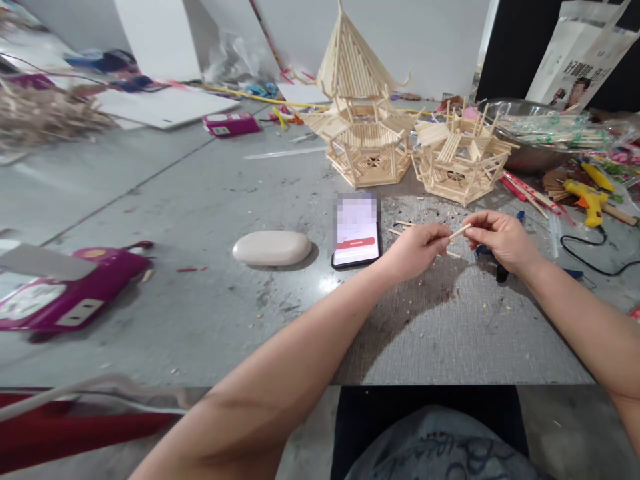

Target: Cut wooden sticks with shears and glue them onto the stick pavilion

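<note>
A hobby craft workshop: stick-built pagoda models (361, 113) stand at upper centre, a yellow glue gun (590, 199) lies at the right edge, loose sticks (43, 113) pile upper left, and shavings litter the grey table (210, 313).

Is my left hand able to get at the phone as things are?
Probably yes: the phone lies flat just beside the left hand, nothing between them. Its fingers pinch a small stick, also held by the right hand.
</note>
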The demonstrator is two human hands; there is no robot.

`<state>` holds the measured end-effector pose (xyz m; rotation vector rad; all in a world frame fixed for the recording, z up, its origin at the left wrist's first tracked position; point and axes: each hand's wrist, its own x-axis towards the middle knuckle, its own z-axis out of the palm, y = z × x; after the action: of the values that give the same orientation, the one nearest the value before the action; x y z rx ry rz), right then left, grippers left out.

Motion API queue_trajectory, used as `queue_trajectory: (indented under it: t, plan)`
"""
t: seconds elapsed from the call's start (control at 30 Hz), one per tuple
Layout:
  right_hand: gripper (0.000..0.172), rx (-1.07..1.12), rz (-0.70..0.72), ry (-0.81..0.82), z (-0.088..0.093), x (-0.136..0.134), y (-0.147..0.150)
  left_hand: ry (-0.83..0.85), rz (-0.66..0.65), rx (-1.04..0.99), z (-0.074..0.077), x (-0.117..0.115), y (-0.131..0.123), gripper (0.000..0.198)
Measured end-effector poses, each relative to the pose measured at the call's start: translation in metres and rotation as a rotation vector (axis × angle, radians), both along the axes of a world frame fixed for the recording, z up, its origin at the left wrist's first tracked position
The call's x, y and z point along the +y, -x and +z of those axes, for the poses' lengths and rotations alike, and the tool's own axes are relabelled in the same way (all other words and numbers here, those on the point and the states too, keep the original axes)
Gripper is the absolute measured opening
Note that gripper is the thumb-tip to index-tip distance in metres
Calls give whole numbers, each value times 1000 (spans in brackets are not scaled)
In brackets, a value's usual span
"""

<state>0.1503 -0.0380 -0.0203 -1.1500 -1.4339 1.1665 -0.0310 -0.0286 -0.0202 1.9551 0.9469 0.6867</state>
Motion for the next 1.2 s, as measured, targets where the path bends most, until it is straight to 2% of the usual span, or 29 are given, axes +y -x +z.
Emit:
queue_trajectory:
  t: [0.13,0.27,0.43,0.6,0.73,0.83,0.9,1.0,1.07,1.1,1.13,1.2]
  plan:
    - [19,57,28,-2,2,-1,1,30,20,-36,3,-5,-3,18]
    - [27,174,61,88,4,-3,4,137,13,-103,5,-8,-4,19]
    - [22,213,92,141,5,-4,6,214,-19,-139,4,-7,-4,17]
    - [20,155,61,95,1,-4,6,205,-30,-143,1,-7,-6,18]
    - [16,70,44,-1,6,-8,8,163,-2,-130,1,-8,-6,21]
    - [20,-84,18,-71,13,-7,2,86,63,-110,2,-7,-4,21]
    - [25,-251,-32,-137,15,0,-12,40,140,-104,3,-6,-2,21]
    - [23,-598,-224,-268,11,19,-49,-19,236,-100,5,-5,0,19]
    - [21,-772,-357,-255,7,31,-76,-61,257,-79,5,-4,1,19]
    - [21,-871,-326,-204,7,34,-88,-78,259,-64,5,-4,1,19]
    - [22,-980,-233,-161,7,35,-98,-92,258,-48,5,-4,1,19]
    - [32,-1149,16,-113,12,33,-110,-108,256,-23,5,-4,1,20]
